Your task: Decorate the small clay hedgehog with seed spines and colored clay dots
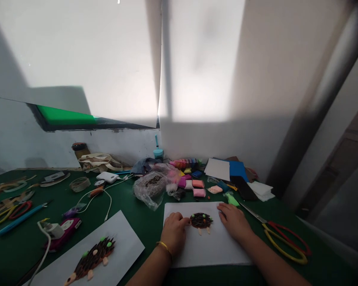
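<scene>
A white sheet of paper [209, 246] lies on the green table in front of me. On it sits a small dark brown clay hedgehog [201, 220] with pale feet. My left hand [174, 232] rests on the sheet's left side, fingers curled, with a fingertip touching the hedgehog's left end. My right hand [234, 220] lies flat on the paper just right of the figure, fingers together, holding nothing that I can see.
A second sheet with a larger hedgehog [91, 258] lies at the lower left. Scissors with red and yellow handles [282, 236] sit to the right. Clay blocks [197, 186], a plastic bag [152, 188], coloured card [226, 169], cables and a charger [107, 176] crowd the back.
</scene>
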Action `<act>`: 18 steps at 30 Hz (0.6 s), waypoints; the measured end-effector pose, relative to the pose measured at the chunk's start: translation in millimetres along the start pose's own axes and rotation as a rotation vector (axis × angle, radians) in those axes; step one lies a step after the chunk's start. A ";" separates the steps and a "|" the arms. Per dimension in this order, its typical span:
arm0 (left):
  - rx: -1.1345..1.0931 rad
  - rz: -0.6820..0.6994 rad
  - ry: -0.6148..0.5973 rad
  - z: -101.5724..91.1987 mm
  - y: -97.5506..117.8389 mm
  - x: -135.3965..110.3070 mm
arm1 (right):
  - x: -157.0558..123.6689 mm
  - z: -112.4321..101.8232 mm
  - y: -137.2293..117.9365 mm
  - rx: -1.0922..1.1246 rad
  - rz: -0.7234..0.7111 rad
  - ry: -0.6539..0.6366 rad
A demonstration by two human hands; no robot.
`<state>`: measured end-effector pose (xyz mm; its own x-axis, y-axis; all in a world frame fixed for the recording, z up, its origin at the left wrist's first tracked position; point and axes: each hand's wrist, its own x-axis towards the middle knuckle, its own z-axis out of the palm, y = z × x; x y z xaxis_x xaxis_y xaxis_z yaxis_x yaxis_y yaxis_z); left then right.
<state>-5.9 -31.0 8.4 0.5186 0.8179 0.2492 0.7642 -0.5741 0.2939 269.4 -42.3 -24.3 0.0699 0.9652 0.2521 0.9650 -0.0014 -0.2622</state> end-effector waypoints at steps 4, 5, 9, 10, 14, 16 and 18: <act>0.044 -0.008 -0.005 3.9 -0.5 0.0 | 0.9 -1.7 -0.8 0.000 -0.001 -0.012; 0.055 -0.009 -0.007 4.6 -0.2 0.2 | 0.8 -2.5 -1.2 0.001 0.000 -0.015; 0.088 -0.020 -0.022 6.2 1.4 1.3 | -0.3 -5.4 -2.6 0.014 0.006 -0.022; 0.092 -0.024 -0.026 6.4 1.7 1.4 | -0.6 -5.7 -2.9 0.016 0.009 -0.019; 0.079 -0.015 -0.021 6.1 1.3 1.4 | -0.8 -4.6 -2.9 0.009 0.016 -0.009; 0.059 -0.006 -0.008 5.1 0.7 1.0 | -0.5 -3.8 -2.6 0.010 0.016 -0.008; 0.043 -0.009 -0.001 3.6 0.4 0.7 | -0.1 -3.4 -2.3 0.013 0.014 -0.007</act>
<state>-3.8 -30.5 5.4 0.5119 0.8231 0.2460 0.7847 -0.5646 0.2561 268.1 -43.3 -20.5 0.0818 0.9669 0.2417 0.9606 -0.0118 -0.2776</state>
